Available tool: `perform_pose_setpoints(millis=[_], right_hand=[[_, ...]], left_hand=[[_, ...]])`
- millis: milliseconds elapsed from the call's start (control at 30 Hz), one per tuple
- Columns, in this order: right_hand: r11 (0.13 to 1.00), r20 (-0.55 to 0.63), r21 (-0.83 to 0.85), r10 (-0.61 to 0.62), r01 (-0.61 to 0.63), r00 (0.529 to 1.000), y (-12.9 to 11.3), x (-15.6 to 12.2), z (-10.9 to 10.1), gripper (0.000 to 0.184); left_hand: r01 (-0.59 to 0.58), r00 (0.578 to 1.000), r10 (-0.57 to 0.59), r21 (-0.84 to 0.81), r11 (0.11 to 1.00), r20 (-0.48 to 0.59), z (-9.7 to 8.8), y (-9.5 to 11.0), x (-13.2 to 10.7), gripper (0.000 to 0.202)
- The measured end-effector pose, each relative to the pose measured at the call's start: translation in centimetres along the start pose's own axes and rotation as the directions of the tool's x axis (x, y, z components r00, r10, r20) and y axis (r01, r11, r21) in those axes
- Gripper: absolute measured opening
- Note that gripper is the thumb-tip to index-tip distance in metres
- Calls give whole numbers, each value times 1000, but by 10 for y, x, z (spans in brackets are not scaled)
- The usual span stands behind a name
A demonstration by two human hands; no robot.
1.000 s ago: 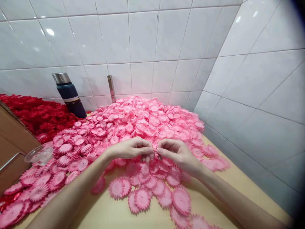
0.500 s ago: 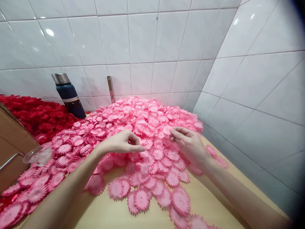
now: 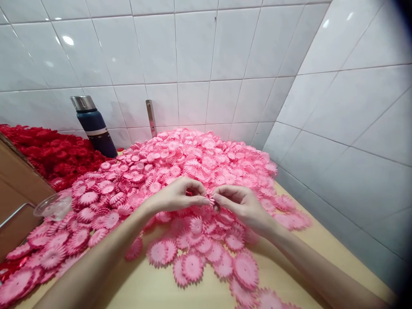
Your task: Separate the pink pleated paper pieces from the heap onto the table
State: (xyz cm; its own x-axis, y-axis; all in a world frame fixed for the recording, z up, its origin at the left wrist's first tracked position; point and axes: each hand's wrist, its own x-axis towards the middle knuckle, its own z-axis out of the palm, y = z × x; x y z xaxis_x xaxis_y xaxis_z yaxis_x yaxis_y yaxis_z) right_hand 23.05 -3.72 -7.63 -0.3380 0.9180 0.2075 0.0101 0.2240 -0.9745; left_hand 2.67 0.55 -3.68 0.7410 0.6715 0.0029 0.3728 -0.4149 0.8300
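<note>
My left hand (image 3: 182, 194) and my right hand (image 3: 242, 205) meet over the heap of pink fringed discs (image 3: 189, 156), both closed in a pinch. Between their fingertips is a small pink fringed flower piece (image 3: 210, 198), mostly covered by the fingers. Whether anything thinner is held along with it, I cannot tell. Below the hands, flat pink discs with jagged edges and a small centre hole (image 3: 192, 266) lie overlapping on the pale wooden table (image 3: 141, 285).
A dark blue bottle (image 3: 96, 133) with a metal cap stands at the back left, beside a red heap (image 3: 64, 152). A cardboard box (image 3: 21, 180) and a clear plastic lid or dish (image 3: 53, 208) are at left. Tiled walls (image 3: 193, 47) bound the back and right.
My right hand has moved left and slightly down, and my left hand a little right, so their fingertips now meet around the small pink piece. The view has shifted slightly.
</note>
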Motion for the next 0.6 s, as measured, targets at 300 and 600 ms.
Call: perform_pose_setpoints(millis=[300, 600], right_hand=[[996, -16, 90, 31, -30, 999, 4, 0, -2, 19], [997, -42, 59, 53, -51, 998, 0, -1, 6, 19]], left_hand=[[42, 997, -27, -202, 978, 77, -6, -4, -1, 26], [31, 998, -22, -140, 990, 60, -1, -2, 0, 27]])
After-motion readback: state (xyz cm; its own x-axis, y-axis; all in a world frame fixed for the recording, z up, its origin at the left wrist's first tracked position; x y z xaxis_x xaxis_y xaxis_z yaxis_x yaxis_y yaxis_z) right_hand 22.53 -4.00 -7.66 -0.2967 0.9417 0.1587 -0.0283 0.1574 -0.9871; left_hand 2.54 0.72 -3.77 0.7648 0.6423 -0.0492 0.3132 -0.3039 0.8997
